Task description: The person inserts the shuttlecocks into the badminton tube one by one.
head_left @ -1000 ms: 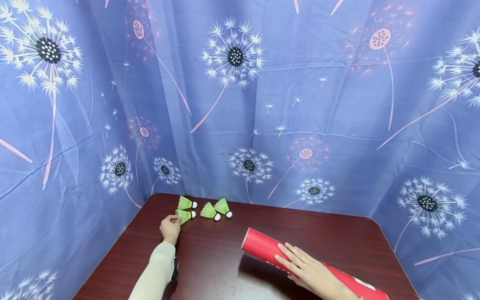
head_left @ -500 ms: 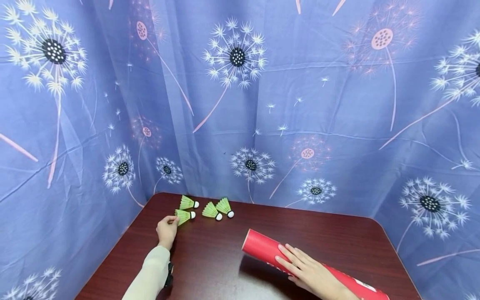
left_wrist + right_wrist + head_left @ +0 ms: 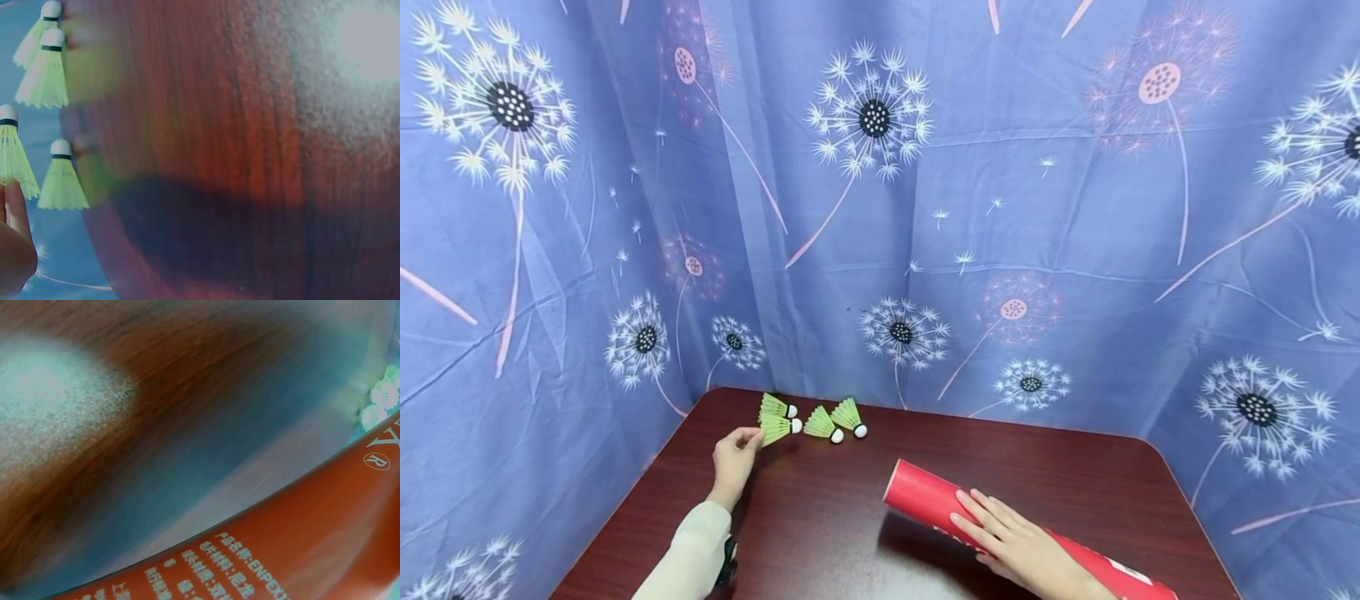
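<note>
My left hand pinches the skirt edge of a yellow-green shuttlecock at the far left of the table, its white cork pointing right. In the left wrist view the pinched shuttlecock shows at the left edge, fingertips at its skirt. Close behind it lies another shuttlecock, partly overlapped in the head view. Two more, a nearer shuttlecock and a farther shuttlecock, lie side by side to the right. My right hand rests with extended fingers across a long red shuttlecock tube; its thumb is hidden.
The dark reddish-brown table has rounded far corners. A blue curtain with dandelion prints hangs along its back and sides. White print runs along the tube's side in the right wrist view. The tube slants from mid-table to the near right.
My left hand has shifted the pinched shuttlecock slightly right and away from me, closer to the one behind it. The right hand and the tube have stayed in place.
</note>
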Demonstrator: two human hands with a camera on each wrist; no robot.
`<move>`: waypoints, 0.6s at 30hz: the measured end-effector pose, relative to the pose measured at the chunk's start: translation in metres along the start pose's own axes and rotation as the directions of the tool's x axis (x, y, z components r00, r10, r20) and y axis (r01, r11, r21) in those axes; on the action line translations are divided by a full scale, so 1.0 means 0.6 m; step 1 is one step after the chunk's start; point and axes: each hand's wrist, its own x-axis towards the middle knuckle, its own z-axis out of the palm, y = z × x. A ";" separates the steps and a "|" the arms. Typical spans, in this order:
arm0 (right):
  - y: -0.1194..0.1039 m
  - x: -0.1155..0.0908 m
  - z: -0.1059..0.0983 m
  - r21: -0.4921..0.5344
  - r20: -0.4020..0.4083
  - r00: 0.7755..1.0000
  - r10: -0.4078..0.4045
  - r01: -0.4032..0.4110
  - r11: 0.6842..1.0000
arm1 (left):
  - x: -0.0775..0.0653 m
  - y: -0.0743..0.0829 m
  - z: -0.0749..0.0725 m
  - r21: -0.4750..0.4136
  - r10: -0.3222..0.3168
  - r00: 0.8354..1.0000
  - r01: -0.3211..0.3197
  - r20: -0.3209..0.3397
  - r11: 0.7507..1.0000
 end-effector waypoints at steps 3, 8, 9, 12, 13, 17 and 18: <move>0.001 -0.002 -0.001 -0.005 0.000 1.000 0.005 -0.005 1.000 | -0.005 0.013 0.001 -0.077 0.014 0.999 -0.010 0.044 0.997; 0.003 -0.003 -0.002 -0.005 0.030 0.999 0.012 -0.012 1.000 | -0.018 0.031 0.002 -0.154 -0.007 0.989 0.030 0.149 0.988; 0.004 -0.004 -0.003 -0.004 0.034 0.999 0.013 -0.012 1.000 | -0.020 0.035 0.002 -0.162 -0.020 0.985 0.048 0.171 0.986; 0.005 -0.005 -0.003 -0.001 0.047 0.999 0.013 -0.013 1.000 | -0.028 0.044 0.005 -0.171 -0.038 0.972 0.079 0.234 0.982; 0.005 -0.005 -0.003 0.001 0.049 0.999 0.013 -0.013 1.000 | -0.031 0.047 0.007 -0.178 -0.036 0.967 0.083 0.251 0.981; 0.005 -0.005 -0.003 0.000 0.050 0.999 0.012 -0.012 1.000 | -0.043 0.057 0.014 -0.219 -0.002 0.954 0.071 0.298 0.973; 0.005 -0.005 -0.003 0.000 0.051 0.999 0.013 -0.013 1.000 | -0.048 0.060 0.016 -0.231 0.019 0.953 0.054 0.303 0.972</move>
